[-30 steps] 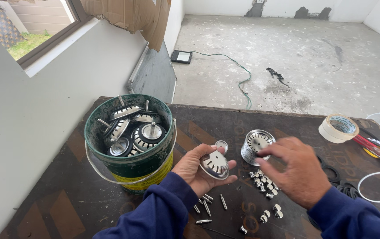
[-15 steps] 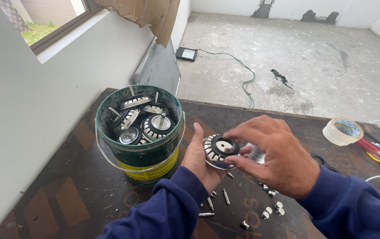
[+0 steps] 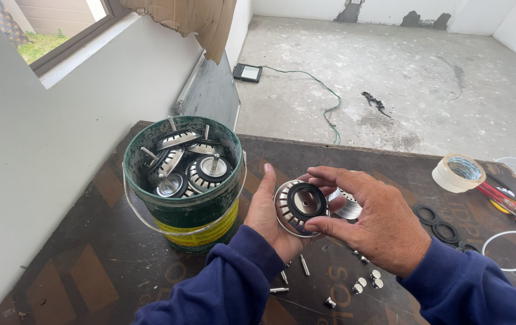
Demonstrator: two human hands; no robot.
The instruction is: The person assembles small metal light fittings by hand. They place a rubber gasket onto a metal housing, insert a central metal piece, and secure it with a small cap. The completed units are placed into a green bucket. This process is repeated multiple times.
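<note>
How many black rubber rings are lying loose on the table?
3: two black rubber rings side by side right of the right hand, a third just beyond; others may be hidden.

The strainer basket [image 3: 299, 208] is a round metal disc with a ring of radial slots around its edge. It faces the camera, tilted slightly, and rests in the palm of the left hand [image 3: 270, 216] above the counter [image 3: 89, 265]. A black rubber ring [image 3: 307, 201] sits centred on its face, with a dark opening in the middle. The right hand [image 3: 375, 219] pinches this ring between thumb and fingers. A second metal strainer cup [image 3: 347, 204], with a slotted side wall, shows just behind the disc, partly hidden by the right hand's fingers.
</note>
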